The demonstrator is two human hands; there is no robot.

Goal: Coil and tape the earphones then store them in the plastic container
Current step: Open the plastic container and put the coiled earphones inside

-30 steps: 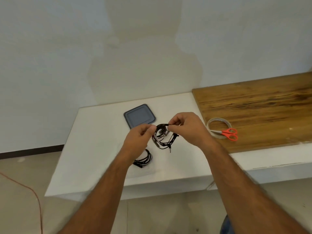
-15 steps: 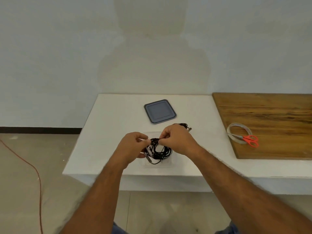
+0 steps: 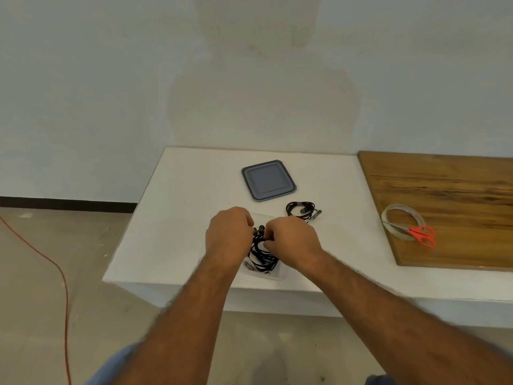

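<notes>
A clear plastic container (image 3: 279,275) sits near the front edge of the white table (image 3: 180,218). Coiled black earphones (image 3: 262,257) lie inside it. My left hand (image 3: 229,236) and my right hand (image 3: 291,241) are both over the container, fingers curled and pinching the top of the black coil between them. The container's far part is hidden under my hands. A second coil of black earphones (image 3: 302,210) lies on the table just behind my right hand. The grey lid (image 3: 268,180) lies flat further back.
A wooden board (image 3: 449,201) covers the table's right side, with a roll of clear tape (image 3: 402,225) and orange-handled scissors (image 3: 420,234) on it. A red cable (image 3: 59,273) runs across the floor at the left. A wall stands close behind the table.
Both hands have lowered the coil from above the table down into the container near the front edge. The camera view has shifted, and a second coil is now visible behind my right hand.
</notes>
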